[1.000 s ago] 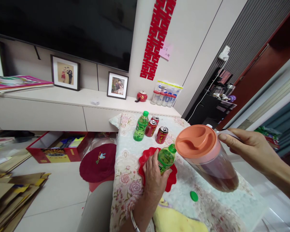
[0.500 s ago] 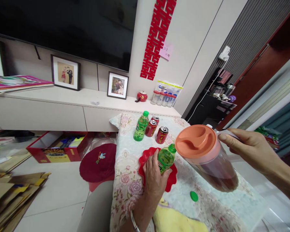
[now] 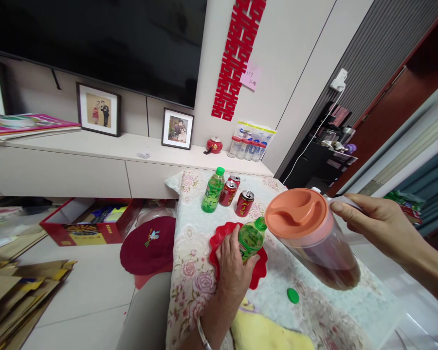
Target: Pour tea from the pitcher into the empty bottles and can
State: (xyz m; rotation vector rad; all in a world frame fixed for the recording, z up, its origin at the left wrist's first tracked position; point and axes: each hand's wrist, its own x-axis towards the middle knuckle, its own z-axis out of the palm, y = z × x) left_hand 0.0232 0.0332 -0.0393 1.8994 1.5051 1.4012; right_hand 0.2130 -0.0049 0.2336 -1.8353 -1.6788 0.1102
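My left hand (image 3: pixel 233 267) is wrapped round a green bottle (image 3: pixel 251 239), which tilts over a red scalloped tray (image 3: pixel 258 274). The bottle's mouth points up toward the pitcher. By its handle, my right hand (image 3: pixel 379 218) holds a clear pitcher (image 3: pixel 324 253) with an orange lid (image 3: pixel 296 214). The pitcher leans with its lid toward the bottle, and dark liquid lies in its lower part. No stream of liquid can be made out. A loose green cap (image 3: pixel 293 295) rests on the tablecloth in front of the pitcher.
Another green bottle (image 3: pixel 213 190) with its cap on and several red cans (image 3: pixel 244 203) stand at the table's back. A yellow cloth (image 3: pixel 270 333) lies at the near edge. A maroon stool (image 3: pixel 149 245) and a red box (image 3: pixel 91 228) are to the left.
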